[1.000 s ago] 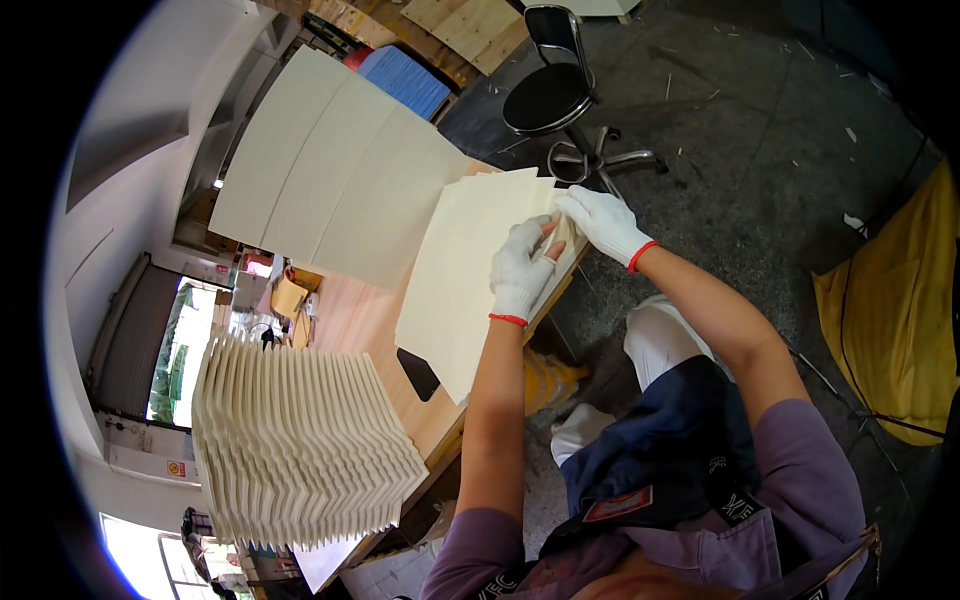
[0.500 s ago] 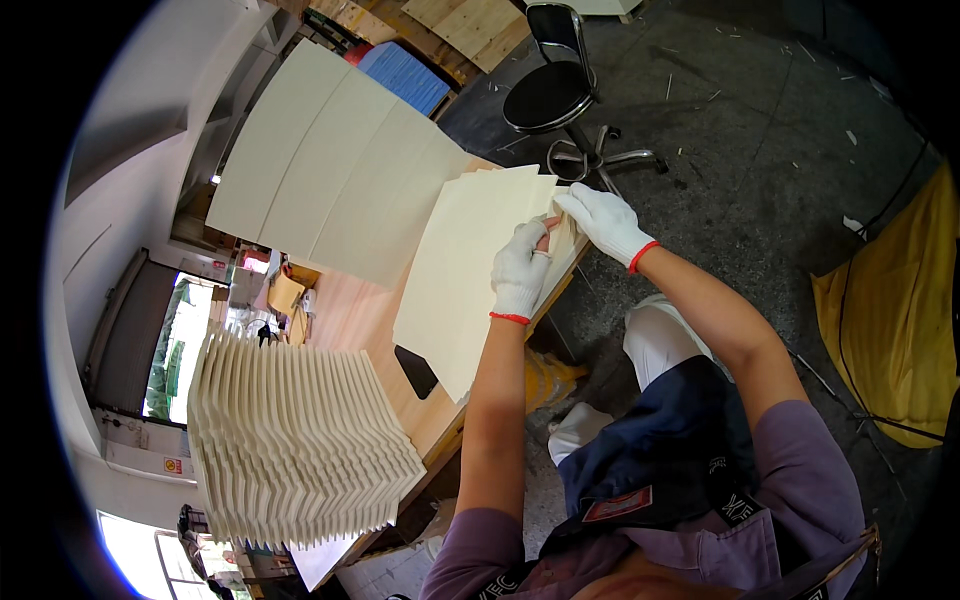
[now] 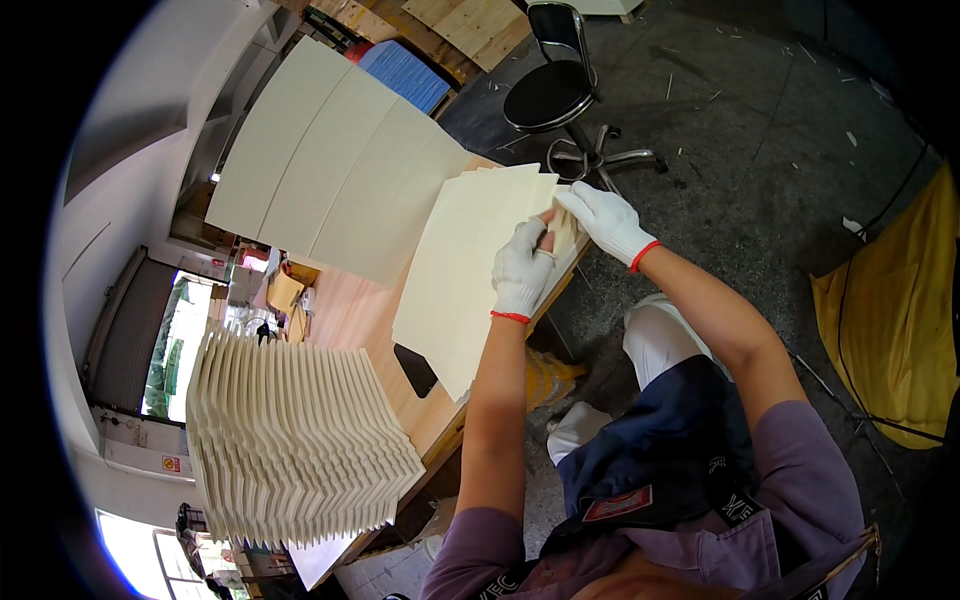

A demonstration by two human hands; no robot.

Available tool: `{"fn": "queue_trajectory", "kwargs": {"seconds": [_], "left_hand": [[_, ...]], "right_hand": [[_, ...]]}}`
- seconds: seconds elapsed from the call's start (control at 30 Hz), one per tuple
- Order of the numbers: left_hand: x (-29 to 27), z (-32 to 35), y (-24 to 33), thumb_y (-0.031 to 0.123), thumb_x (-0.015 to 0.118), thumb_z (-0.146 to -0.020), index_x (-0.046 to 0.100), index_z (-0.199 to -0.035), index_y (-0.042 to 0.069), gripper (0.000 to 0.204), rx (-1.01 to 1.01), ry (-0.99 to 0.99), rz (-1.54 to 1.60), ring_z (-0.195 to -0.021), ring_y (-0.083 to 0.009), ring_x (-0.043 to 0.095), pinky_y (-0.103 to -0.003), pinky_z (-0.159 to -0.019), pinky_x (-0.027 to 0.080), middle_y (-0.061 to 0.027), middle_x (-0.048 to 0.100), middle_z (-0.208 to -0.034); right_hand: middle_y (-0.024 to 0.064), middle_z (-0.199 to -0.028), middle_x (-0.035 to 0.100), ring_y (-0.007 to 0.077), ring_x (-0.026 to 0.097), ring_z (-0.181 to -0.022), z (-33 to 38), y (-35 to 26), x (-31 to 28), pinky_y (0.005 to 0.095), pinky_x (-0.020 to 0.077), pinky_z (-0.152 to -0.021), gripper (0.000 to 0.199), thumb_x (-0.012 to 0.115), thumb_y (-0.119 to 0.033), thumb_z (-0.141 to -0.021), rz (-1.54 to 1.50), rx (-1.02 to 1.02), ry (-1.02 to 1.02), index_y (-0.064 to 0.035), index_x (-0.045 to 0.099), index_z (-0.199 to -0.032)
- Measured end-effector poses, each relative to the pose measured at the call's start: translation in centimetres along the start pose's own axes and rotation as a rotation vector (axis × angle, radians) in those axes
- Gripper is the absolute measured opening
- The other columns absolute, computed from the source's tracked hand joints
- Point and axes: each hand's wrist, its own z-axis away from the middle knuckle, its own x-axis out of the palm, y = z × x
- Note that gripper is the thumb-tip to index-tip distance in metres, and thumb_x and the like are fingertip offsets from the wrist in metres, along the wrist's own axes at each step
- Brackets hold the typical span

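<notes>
Cream card sheets (image 3: pixel 455 260) lie in a slightly fanned stack along the table's right edge. My left hand (image 3: pixel 522 268), in a white glove with bare fingertips showing, rests on the top sheet close to its edge. Its thumb and forefinger are apart. Across from it, my right hand (image 3: pixel 606 224), also in a white glove with a red cuff, pinches the sheets' far right corner. The tips of its fingers are partly hidden by the card. Under the stack's lower left side a flat black piece (image 3: pixel 415 370) sticks out.
A tall pile of folded cream card (image 3: pixel 295 440) stands at the table's near left. Large cream panels (image 3: pixel 340 165) are at the far left of the wooden table (image 3: pixel 365 320). Beyond the table stand a black swivel chair (image 3: pixel 548 95) and, at right, a yellow cover (image 3: pixel 890 310).
My left thumb and forefinger have spread apart and drawn slightly back from my right fingertips. My right hand has barely moved at the corner of the sheets.
</notes>
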Motion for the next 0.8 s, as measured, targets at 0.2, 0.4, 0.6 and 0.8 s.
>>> {"fn": "queue_trajectory", "kwargs": {"seconds": [0.2,0.4,0.6,0.8], "left_hand": [[0.0,-0.1,-0.3,0.021,0.066,-0.090,0.068,-0.116,0.023,0.027,0.027,-0.037,-0.046,-0.090,-0.0292,0.067,-0.037,-0.080,0.052,-0.0095,0.066,-0.098],[-0.3,0.2,1.2,0.025,0.069,-0.088,0.069,-0.116,0.022,0.029,-0.020,-0.037,-0.158,-0.092,-0.0264,0.068,-0.034,-0.081,0.052,-0.0107,0.070,-0.100],[-0.4,0.1,1.3,0.024,0.067,-0.089,0.068,-0.118,0.022,0.030,0.004,-0.048,-0.121,-0.092,-0.0273,0.068,-0.034,-0.081,0.052,-0.0109,0.069,-0.099],[0.3,0.1,0.1,0.020,0.059,-0.093,0.068,-0.116,0.026,0.025,0.022,0.055,-0.061,-0.088,-0.0320,0.066,-0.040,-0.076,0.052,-0.0090,0.065,-0.100]], "right_hand": [[0.0187,-0.083,0.063,0.0398,0.061,-0.083,-0.3,0.7,0.4,0.0491,0.0446,-0.071,0.039,0.043,-0.046,-0.099,0.020,0.017,0.008,-0.0099,0.056,-0.096],[0.0193,-0.084,0.062,0.0400,0.061,-0.084,-0.4,1.1,0.7,0.0487,0.0448,-0.071,0.038,0.044,-0.046,-0.099,0.009,0.005,0.017,-0.0097,0.056,-0.097],[0.0197,-0.084,0.062,0.0399,0.061,-0.084,-0.3,1.2,0.5,0.0484,0.0449,-0.071,0.039,0.044,-0.046,-0.099,0.001,0.002,0.017,-0.0096,0.056,-0.097],[0.0192,-0.083,0.062,0.0386,0.061,-0.084,0.0,0.3,0.1,0.0473,0.0449,-0.072,0.040,0.044,-0.047,-0.099,0.012,0.066,-0.042,-0.0089,0.055,-0.097]]}}
